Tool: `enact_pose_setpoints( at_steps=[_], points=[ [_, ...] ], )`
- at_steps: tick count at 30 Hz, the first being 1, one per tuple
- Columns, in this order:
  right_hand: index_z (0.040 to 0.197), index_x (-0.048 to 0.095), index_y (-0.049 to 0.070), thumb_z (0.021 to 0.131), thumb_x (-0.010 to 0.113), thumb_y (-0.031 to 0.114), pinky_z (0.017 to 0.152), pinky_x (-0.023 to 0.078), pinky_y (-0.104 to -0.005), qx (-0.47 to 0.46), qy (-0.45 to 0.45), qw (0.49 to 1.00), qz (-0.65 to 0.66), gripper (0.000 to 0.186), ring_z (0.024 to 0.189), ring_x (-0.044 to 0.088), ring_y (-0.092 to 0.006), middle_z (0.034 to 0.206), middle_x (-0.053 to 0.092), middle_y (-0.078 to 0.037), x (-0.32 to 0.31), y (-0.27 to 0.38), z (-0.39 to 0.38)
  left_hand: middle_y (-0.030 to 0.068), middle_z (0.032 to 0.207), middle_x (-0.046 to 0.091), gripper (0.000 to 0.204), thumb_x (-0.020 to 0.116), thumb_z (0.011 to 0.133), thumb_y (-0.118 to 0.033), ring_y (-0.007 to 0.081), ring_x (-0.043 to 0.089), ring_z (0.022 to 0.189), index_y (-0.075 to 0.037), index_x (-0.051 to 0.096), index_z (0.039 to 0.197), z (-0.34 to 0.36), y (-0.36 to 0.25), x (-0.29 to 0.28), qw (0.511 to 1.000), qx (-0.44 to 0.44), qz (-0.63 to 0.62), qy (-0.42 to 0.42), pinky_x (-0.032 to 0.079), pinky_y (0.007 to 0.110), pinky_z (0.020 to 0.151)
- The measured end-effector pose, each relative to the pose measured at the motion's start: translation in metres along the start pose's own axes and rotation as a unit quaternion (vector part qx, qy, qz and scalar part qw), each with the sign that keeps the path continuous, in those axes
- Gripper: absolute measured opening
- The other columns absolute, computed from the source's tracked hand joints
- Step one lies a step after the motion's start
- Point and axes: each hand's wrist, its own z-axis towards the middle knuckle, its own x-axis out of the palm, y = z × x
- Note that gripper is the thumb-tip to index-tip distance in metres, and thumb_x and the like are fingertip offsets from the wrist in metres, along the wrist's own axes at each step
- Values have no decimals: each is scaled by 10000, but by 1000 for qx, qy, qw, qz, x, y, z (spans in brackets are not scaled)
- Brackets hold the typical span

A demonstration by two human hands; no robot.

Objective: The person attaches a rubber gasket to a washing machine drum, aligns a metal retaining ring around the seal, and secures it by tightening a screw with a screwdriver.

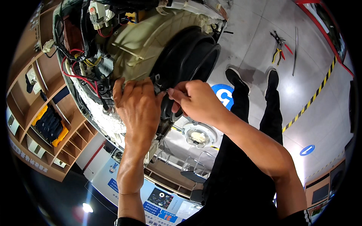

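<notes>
From where I'm standing: both bare hands are working at the open front of the machine, where the black rubber gasket (188,56) is sitting against the cream tub (132,34).

Left hand (137,103): back up, fingers side by side and bending down over the tub's rim beside the gasket, thumb angling across toward the other hand. Tips are curling out of sight, so can't tell if it's gripping or only bracing.

Right hand (198,98): thumb and forefinger are coming together at the gasket's edge, nearly meeting the left thumb; other fingers folding in. Looks like a pinch, barely any gap. Something small and dark is showing at the tips, too small to make out. Can't confirm a hold.

The hands are covering part of the seam between gasket and tub. The machine's top is running out of view; red wires (81,77) are tangling along its far-left side with other leads, ends hard to trace. A round clear-centred part (198,136) is showing below the gasket, partly dim.

Floor (245,34): pliers (277,49) and a thin metal rod (295,51) are lying near each other, between the shoes and the red-edged unit (326,30), itself cut off.
</notes>
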Motion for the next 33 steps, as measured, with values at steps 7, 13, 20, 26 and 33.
enact_pose_setpoints(
  at_steps=[7, 13, 20, 26, 33],
  points=[
    [882, 667, -33, 946, 585, 189, 535, 436, -299, -80, -79, 994, -12, 245, 572, 620, -164, 701, 685, -115, 6, -2, 2, 134, 881, 690, 417, 795, 704, -235, 285, 620, 968, 15, 667, 1011, 0, 1, -4, 1000, 4, -11, 14, 345, 459, 1030],
    [881, 647, -43, 933, 628, 235, 492, 418, -242, 47, 14, 997, 63, 284, 548, 610, -115, 723, 690, -90, -2, 5, -2, 133, 850, 677, 389, 797, 683, -213, 283, 619, 934, 10, 667, 975, 0, 2, -2, 1000, 17, -14, -9, 355, 459, 1019],
    [895, 656, -24, 975, 567, 249, 520, 462, -281, -82, -74, 993, -38, 299, 552, 620, -131, 698, 680, -83, 6, 2, 3, 135, 834, 677, 397, 804, 654, -194, 278, 623, 916, 7, 670, 969, -1, 2, -2, 1000, 22, 9, -20, 363, 457, 1013],
    [919, 640, -28, 922, 643, 260, 549, 447, -280, 32, 29, 998, 44, 288, 612, 624, -116, 688, 678, -89, 2, 5, 1, 136, 834, 679, 386, 799, 660, -181, 282, 624, 911, 11, 671, 970, -1, 1, -1, 1000, 15, -7, -18, 363, 457, 1011],
    [898, 646, -23, 962, 590, 219, 515, 429, -260, -3, -25, 1000, 16, 256, 555, 573, -96, 699, 684, -79, 7, 4, 6, 136, 845, 684, 387, 785, 684, -168, 291, 623, 934, 4, 663, 1009, -1, 1, -4, 1000, 5, -11, 11, 360, 463, 1019]
  ],
)
